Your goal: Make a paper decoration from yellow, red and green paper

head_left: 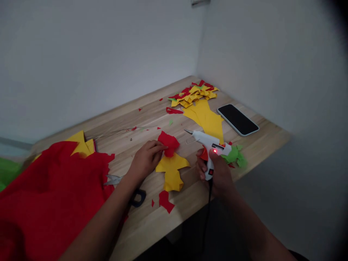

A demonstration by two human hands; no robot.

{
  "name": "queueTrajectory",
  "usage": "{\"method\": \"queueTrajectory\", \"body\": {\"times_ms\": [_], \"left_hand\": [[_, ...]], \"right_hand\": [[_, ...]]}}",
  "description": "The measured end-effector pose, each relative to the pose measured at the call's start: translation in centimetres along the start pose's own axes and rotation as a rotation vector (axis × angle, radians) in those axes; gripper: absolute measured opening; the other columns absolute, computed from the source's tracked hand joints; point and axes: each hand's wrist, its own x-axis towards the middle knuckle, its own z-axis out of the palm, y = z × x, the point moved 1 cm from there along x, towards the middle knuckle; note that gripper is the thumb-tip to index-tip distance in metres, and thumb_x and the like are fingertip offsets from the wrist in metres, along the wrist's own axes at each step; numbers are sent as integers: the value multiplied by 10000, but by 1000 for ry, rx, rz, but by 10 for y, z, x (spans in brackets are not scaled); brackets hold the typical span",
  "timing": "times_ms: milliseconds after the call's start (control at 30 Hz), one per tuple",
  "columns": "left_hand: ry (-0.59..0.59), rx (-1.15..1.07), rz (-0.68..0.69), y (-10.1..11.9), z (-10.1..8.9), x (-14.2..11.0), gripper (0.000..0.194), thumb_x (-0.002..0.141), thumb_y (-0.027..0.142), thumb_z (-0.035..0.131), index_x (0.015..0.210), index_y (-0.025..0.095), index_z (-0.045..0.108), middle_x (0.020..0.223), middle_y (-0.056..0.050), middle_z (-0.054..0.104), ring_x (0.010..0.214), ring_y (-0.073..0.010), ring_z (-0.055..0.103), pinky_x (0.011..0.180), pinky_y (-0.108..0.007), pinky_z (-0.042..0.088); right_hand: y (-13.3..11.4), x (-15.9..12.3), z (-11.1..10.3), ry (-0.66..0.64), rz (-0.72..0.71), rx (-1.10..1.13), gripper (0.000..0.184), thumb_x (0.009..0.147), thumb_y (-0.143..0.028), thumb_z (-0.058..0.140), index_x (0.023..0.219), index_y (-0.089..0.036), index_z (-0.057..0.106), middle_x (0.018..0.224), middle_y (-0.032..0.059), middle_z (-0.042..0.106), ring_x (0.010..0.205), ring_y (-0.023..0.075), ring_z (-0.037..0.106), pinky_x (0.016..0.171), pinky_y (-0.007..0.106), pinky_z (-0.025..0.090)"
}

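My left hand [146,158] pinches the left edge of a small red paper piece [170,142]. That piece lies over the top end of a yellow paper cutout [173,173] with rounded side lobes. In my right hand [217,170] is a white hot glue gun [207,139], its metal nozzle pointing left, a red light glowing on its body. My fingers wrap the handle around the orange trigger. The nozzle is apart from the red piece, to its upper right. A black cord hangs from the handle. Another red scrap [166,202] lies below the cutout.
Scissors [138,197] lie partly under my left forearm, beside a large red sheet [59,195]. A phone [238,119], yellow strips [208,121] and a pile of coloured cutouts [194,95] lie toward the back right. Green paper [236,156] sits behind the glue gun. Walls border the table.
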Motion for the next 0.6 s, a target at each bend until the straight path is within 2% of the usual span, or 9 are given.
{"method": "queueTrajectory", "body": {"times_ms": [133,267,333,467,600], "left_hand": [[-52,94,34,2,-2,-1,369,837,87,492,1074,250,724,1172,-67,647,1076,-225,590,925,-387,506],[-25,129,44,8,-11,-4,378,832,81,485,1107,229,697,1208,-78,634,1093,-236,573,938,-412,491],[-43,149,69,15,-14,-5,351,864,111,484,1131,222,683,1218,-81,640,1093,-238,569,931,-415,482],[-212,227,122,31,-11,-12,299,936,256,502,1183,265,670,1266,-54,651,1118,-259,562,905,-437,457],[-234,258,50,36,-5,-21,329,979,335,451,1247,290,637,1354,-38,610,1174,-274,529,935,-462,428]], "right_hand": [[0,1,0,-11,-19,-1,382,849,-554,597,854,-173,634,480,-79,434,351,66,437,352,181,297],[-1,0,1,-4,-3,1,405,831,-576,614,840,-171,631,480,-83,433,344,62,425,352,183,306],[-2,-1,1,1,1,5,404,819,-579,627,839,-175,630,477,-84,434,339,65,421,348,185,311],[-1,-1,1,-2,-2,14,373,844,-552,612,859,-180,632,478,-79,441,347,67,430,358,182,311],[0,-1,0,-5,-1,1,366,845,-550,612,855,-184,632,479,-76,443,350,70,424,356,188,313]]}}
